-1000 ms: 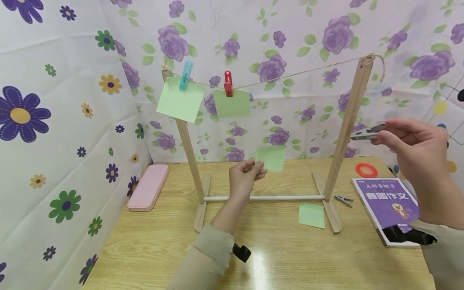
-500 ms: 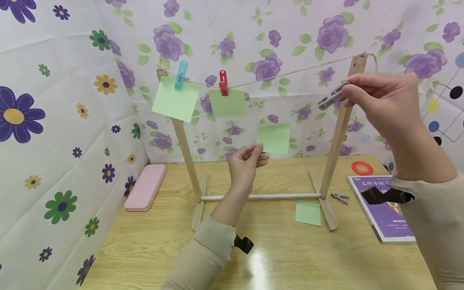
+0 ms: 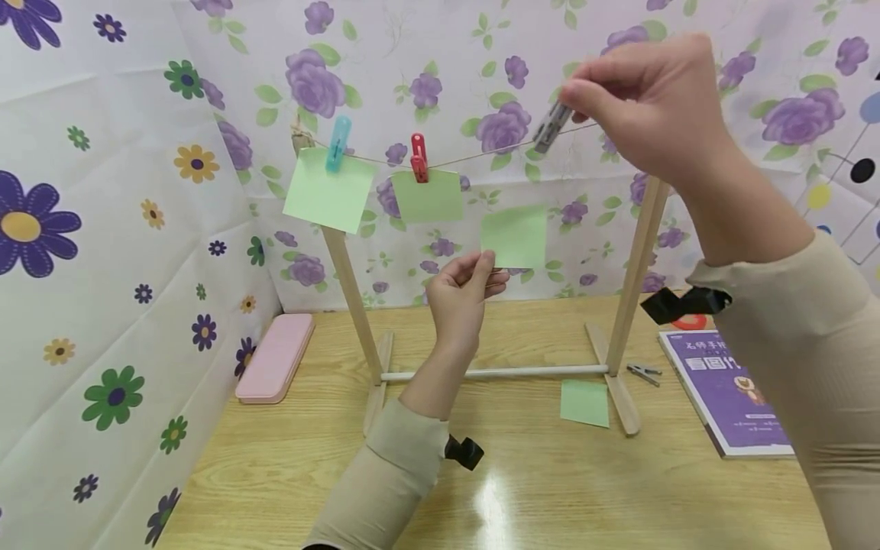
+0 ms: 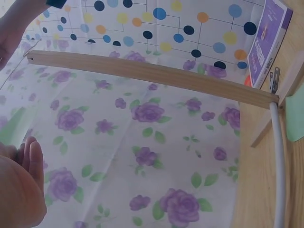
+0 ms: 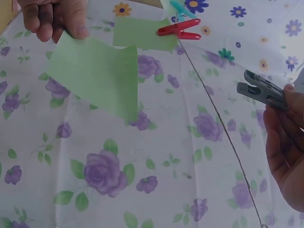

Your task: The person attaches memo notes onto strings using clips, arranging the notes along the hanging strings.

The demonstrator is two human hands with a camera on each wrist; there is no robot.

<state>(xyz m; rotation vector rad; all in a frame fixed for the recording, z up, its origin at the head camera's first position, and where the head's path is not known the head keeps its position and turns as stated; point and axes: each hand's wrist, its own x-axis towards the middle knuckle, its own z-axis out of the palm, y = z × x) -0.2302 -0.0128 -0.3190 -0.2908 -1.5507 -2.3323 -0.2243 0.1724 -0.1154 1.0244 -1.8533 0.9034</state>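
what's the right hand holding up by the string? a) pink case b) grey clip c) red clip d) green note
b, the right hand pinches a grey clip up near the string, while the red clip already hangs on the string over a green note and the left hand holds another green note below the line.
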